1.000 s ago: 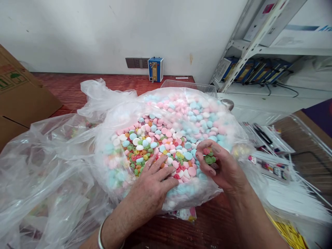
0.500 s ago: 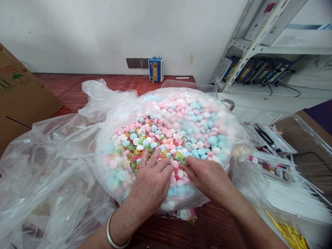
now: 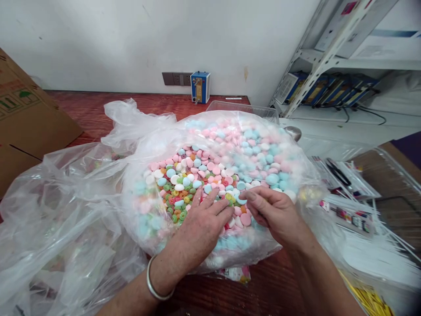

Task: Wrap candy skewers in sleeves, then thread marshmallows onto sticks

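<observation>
A large clear plastic bag [image 3: 259,239] lies open on the table, full of pink, blue and white button-shaped candies [image 3: 213,170]. Small green, red and orange ring-shaped candies [image 3: 184,193] are mixed in at its opening. My left hand [image 3: 205,221] rests on the candies with its fingers spread and holds nothing; a silver bangle circles that wrist. Over the right part of the opening, my right hand [image 3: 278,210] is pinched, thumb against the fingers. Whatever is between those fingertips is hidden or too small to make out.
More crumpled plastic bags [image 3: 72,232] cover the left side, beside a cardboard box [image 3: 33,109]. A clear tray [image 3: 243,106] and a metal scoop [image 3: 293,133] sit behind the candy bag. White sticks [image 3: 378,252], packets [image 3: 348,215] and yellow ties [image 3: 368,298] lie at right, below a shelf [image 3: 378,63].
My right hand has lifted and moved right, away from my left hand, still pinched. My left hand has slid slightly right over the candies. The whole view has shifted a little.
</observation>
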Available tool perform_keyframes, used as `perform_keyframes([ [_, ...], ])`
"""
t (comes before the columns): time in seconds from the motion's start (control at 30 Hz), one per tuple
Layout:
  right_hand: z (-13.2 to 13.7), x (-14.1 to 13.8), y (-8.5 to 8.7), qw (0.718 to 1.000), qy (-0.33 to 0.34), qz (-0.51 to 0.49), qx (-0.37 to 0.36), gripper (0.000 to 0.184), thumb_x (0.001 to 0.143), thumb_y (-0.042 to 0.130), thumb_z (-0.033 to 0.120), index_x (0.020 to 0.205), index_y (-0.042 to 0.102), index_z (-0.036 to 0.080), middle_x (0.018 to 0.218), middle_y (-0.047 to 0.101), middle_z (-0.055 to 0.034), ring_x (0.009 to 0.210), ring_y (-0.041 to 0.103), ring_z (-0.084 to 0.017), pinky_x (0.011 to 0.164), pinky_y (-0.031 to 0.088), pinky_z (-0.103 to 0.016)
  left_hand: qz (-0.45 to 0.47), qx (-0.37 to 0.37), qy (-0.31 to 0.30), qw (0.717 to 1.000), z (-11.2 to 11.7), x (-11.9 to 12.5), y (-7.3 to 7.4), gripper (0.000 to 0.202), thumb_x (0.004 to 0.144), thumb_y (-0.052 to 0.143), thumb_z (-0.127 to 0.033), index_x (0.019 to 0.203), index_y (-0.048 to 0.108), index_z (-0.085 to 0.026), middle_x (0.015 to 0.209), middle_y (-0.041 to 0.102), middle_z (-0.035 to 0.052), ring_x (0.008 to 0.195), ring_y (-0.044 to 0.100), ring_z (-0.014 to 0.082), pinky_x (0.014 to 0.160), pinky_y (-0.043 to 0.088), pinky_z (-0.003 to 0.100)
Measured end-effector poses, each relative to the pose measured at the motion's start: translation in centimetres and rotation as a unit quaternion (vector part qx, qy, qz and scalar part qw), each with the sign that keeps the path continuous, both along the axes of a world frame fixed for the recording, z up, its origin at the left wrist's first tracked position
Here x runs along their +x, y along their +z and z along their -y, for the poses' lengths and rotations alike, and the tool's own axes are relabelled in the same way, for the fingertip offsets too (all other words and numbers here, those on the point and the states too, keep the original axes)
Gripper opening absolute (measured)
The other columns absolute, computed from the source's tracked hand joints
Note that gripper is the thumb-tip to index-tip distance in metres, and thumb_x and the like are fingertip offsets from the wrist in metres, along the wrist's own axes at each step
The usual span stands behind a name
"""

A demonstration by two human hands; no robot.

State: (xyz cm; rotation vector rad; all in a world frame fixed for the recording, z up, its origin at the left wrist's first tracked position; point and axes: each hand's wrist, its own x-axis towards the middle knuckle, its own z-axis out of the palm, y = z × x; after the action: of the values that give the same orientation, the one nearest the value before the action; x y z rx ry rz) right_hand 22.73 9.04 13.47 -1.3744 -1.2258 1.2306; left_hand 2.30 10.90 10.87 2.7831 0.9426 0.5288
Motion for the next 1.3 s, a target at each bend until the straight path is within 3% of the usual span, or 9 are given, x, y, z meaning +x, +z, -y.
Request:
perform_keyframes([
  [0.13,0.0,-0.6,0.2,0.934,0.119,0.328,0.072,0.016,0.092,0.057,0.021,0.088,0.072,0.023,0.082,0.067,-0.0011,0.081,0.062,-0.016,0.073,0.043,-0.028,0.035,0.023,0.068,0.997,0.1,-0.6,0.3,0.017,0.097,0.049,-0.018,0.101,0.065,-0.021,0.1,0.067,0.0032,0.117,0.058,0.0237,0.118,0.027,0.058],
  [0.33,-0.1,-3.1,0.1,0.75,0.182,0.632,0.073,0.015,0.095,0.054,0.02,0.092,0.068,0.024,0.085,0.063,-0.0024,0.063,0.058,-0.015,0.051,0.02,-0.028,0.07,0.047,0.179,0.98,0.0,-2.0,0.7,0.017,0.093,0.056,-0.02,0.107,0.065,-0.021,0.103,0.066,0.0057,0.11,0.06,0.0247,0.112,0.034,0.056],
  [0.4,-0.3,-3.4,0.0,0.721,0.178,0.665,0.083,0.014,0.094,0.053,0.018,0.095,0.066,0.024,0.085,0.063,-0.0028,0.059,0.056,-0.015,0.05,0.015,-0.029,0.074,0.04,0.182,0.98,-0.1,-2.3,0.7,0.02,0.093,0.056,-0.02,0.111,0.065,-0.021,0.107,0.067,0.0064,0.114,0.059,0.0258,0.113,0.033,0.057],
  [0.5,-0.5,-2.8,0.1,0.745,0.153,0.647,0.064,0.015,0.095,0.05,0.019,0.09,0.063,0.022,0.083,0.064,-0.0025,0.063,0.057,-0.015,0.052,0.018,-0.029,0.086,0.036,0.182,0.979,-0.1,-2.5,0.6,0.023,0.094,0.056,-0.02,0.115,0.065,-0.021,0.113,0.068,0.0077,0.12,0.057,0.0275,0.113,0.031,0.058],
  [0.77,-0.7,0.1,1.1,0.899,0.061,0.432,0.025,0.02,0.091,0.051,0.029,0.076,0.062,0.021,0.072,0.067,-0.0006,0.068,0.06,-0.017,0.06,0.038,-0.026,0.103,0.03,0.181,0.978,-0.1,-2.9,0.5,0.022,0.094,0.057,-0.02,0.114,0.065,-0.02,0.115,0.069,0.0079,0.12,0.056,0.0274,0.114,0.031,0.058],
  [0.87,-0.7,-0.1,1.1,0.933,0.052,0.356,0.024,0.022,0.091,0.052,0.033,0.086,0.07,0.022,0.081,0.073,-0.0015,0.075,0.066,-0.019,0.066,0.045,-0.027,0.11,0.023,0.18,0.977,-0.1,-2.9,0.5,0.023,0.093,0.057,-0.02,0.115,0.065,-0.02,0.115,0.069,0.0075,0.12,0.057,0.0274,0.113,0.03,0.058],
  [1.0,-0.4,-0.8,0.8,0.901,0.045,0.423,0.085,0.025,0.093,0.05,0.026,0.102,0.073,0.022,0.094,0.074,-0.0048,0.085,0.067,-0.02,0.073,0.046,-0.029,0.116,0.018,0.176,0.977,0.0,-2.9,0.4,0.023,0.093,0.058,-0.02,0.115,0.065,-0.02,0.115,0.07,0.007,0.12,0.057,0.0274,0.113,0.031,0.058],
  [1.13,-0.4,-1.6,1.0,0.852,0.175,0.491,0.059,0.025,0.095,0.049,0.022,0.087,0.073,0.024,0.083,0.07,-0.0023,0.079,0.065,-0.018,0.068,0.042,-0.026,0.12,0.015,0.178,0.977,0.1,-3.0,0.2,0.023,0.094,0.058,-0.021,0.115,0.065,-0.022,0.115,0.07,0.0063,0.12,0.057,0.027,0.113,0.031,0.058],
  [1.3,-1.1,-3.5,0.5,0.759,0.119,0.64,0.03,0.021,0.096,0.053,0.03,0.083,0.067,0.02,0.082,0.067,-0.0042,0.068,0.063,-0.017,0.055,0.028,-0.027,0.115,0.013,0.171,0.978,0.1,-2.9,0.1,0.019,0.093,0.058,-0.02,0.11,0.066,-0.021,0.113,0.069,0.0061,0.12,0.056,0.0269,0.113,0.031,0.057],
])
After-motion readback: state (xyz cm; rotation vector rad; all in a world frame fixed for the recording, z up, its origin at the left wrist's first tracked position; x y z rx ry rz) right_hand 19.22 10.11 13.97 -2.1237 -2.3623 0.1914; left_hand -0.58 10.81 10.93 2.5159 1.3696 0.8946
